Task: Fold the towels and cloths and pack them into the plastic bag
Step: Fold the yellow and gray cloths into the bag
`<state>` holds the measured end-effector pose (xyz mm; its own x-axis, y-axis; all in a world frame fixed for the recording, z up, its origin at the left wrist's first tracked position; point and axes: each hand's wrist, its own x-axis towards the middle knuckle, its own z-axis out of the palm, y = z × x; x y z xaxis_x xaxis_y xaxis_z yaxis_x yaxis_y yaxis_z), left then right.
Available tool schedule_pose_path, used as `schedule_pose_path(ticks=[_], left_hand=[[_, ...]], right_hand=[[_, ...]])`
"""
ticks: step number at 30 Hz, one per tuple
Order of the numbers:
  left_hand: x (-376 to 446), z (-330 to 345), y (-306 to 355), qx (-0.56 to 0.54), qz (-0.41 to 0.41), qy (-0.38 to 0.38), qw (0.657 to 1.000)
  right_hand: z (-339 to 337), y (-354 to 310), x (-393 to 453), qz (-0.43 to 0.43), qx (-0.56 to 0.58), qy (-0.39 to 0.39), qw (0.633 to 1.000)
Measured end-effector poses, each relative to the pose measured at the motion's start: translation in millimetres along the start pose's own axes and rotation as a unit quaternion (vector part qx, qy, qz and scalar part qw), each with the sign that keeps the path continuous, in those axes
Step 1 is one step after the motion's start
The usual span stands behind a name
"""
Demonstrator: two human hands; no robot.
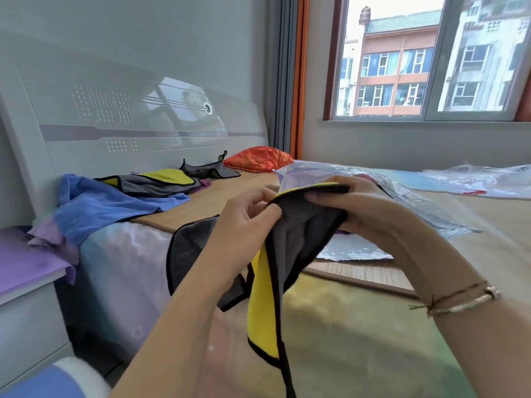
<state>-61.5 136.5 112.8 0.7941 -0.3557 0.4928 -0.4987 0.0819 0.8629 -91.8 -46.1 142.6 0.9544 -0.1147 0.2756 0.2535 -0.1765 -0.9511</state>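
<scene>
Both hands held one grey-and-yellow cloth (290, 254) up over the bed (373, 340): the left hand (244, 222) pinched its black-trimmed edge between thumb and curled fingers, and the right hand (370, 208) gripped the upper fold, fingers wrapped over the top. The cloth's lower part hung down, yellow side showing.

Just behind the right hand lay the clear plastic bag (402, 196), its mouth toward the hands; something pinkish showed through the film, but what it was could not be told. A second sheet of clear plastic (482, 179) lay farther right on the bed, near the window (416, 58).

Along the headboard (115, 116) a blue towel (115, 208) sprawled over the mattress corner, with a lilac cloth (51, 237) under its left end spilling onto the purple-topped nightstand (26, 271). On the blue towel rested more grey-and-yellow cloths (161, 180), and beyond them another dark grey one (209, 169). An orange pillow (258, 159) sat in the far corner. Another grey cloth (192, 242) lay on the bed's near edge, partly hidden by the left forearm. On the right wrist sat a bracelet (465, 303).
</scene>
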Motion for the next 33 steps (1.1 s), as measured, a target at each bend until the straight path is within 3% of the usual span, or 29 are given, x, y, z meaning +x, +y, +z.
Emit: schedule_pose_path(ticks=[4, 6, 8, 10, 12, 16, 20, 23, 25, 27, 30, 33], left_hand=[[-2, 1, 13, -0.170, -0.086, -0.086, 0.978], [-2, 0, 14, -0.158, -0.105, -0.114, 0.975], [0, -1, 7, -0.084, -0.111, -0.116, 0.983], [3, -1, -3, -0.035, -0.107, -0.092, 0.989], [5, 0, -12, -0.031, -0.111, -0.070, 0.991], [12, -1, -25, -0.096, -0.138, 0.015, 0.986], [19, -7, -28, -0.153, -0.123, 0.100, 0.975], [23, -15, -32, -0.161, -0.113, 0.148, 0.969], [23, -20, -32, -0.169, -0.098, 0.163, 0.967], [23, -25, -31, -0.182, -0.086, 0.175, 0.964], [23, -31, -30, -0.186, -0.081, 0.191, 0.960], [24, -36, -33, -0.187, -0.089, 0.206, 0.956]], right_hand=[[3, -13, -5, -0.060, 0.106, 0.020, 0.992], [7, -15, -7, -0.069, 0.093, 0.035, 0.993], [10, -12, -7, -0.065, 0.004, 0.024, 0.998], [14, -3, -5, -0.043, -0.126, -0.006, 0.991], [19, 7, 0, -0.014, -0.180, -0.025, 0.983], [21, 19, 5, 0.031, -0.130, -0.049, 0.990], [15, 37, 9, 0.068, -0.089, -0.208, 0.972], [10, 58, 15, 0.065, -0.284, -0.259, 0.921], [5, 70, 19, 0.073, -0.410, -0.239, 0.877], [-5, 77, 19, 0.107, -0.439, -0.216, 0.866], [-25, 82, 19, 0.170, -0.414, -0.158, 0.880], [-39, 84, 21, 0.153, -0.340, -0.005, 0.928]])
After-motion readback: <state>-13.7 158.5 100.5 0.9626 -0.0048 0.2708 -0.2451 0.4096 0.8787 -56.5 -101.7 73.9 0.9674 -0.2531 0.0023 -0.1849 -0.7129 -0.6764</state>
